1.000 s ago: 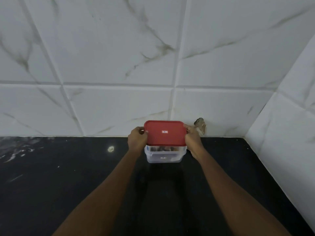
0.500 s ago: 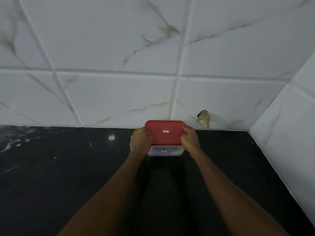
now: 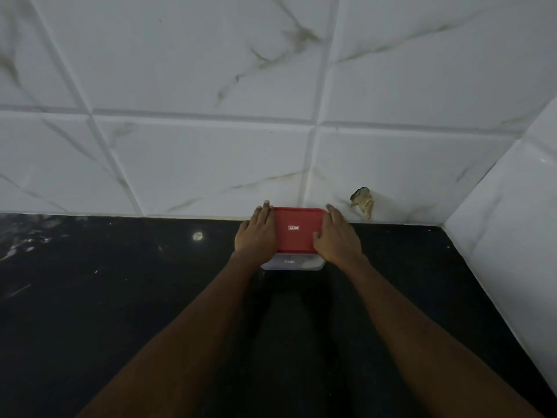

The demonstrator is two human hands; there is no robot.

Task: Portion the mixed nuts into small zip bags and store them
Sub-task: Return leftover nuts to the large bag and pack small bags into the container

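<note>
We find the clear plastic container [image 3: 292, 263] dead ahead at twelve o'clock, standing on the black countertop [image 3: 120, 297] with its far side right up against the foot of the white marble-veined tiled wall [image 3: 211, 161]. Its red lid [image 3: 297, 230] sits on top, a small white label [image 3: 293, 227] at its middle. What is inside we cannot make out, since the strip of clear wall below the lid is too dim.

Both hands lie on the lid with nothing clenched. The left hand [image 3: 256, 233] rests along the lid's nine o'clock edge, fingers straight and pointing toward the wall. The right hand [image 3: 337, 239] rests along the three o'clock edge in the same way, with its thumb laid on the red surface. Neither hand wraps around the box; both are flat and unclasped.

At about two o'clock from the container a ragged chip [image 3: 363, 202] breaks the tile. At nine o'clock a pale spot [image 3: 197, 235] marks the counter, well apart from the left hand. A white side wall [image 3: 512, 221] closes the corner at three o'clock.
</note>
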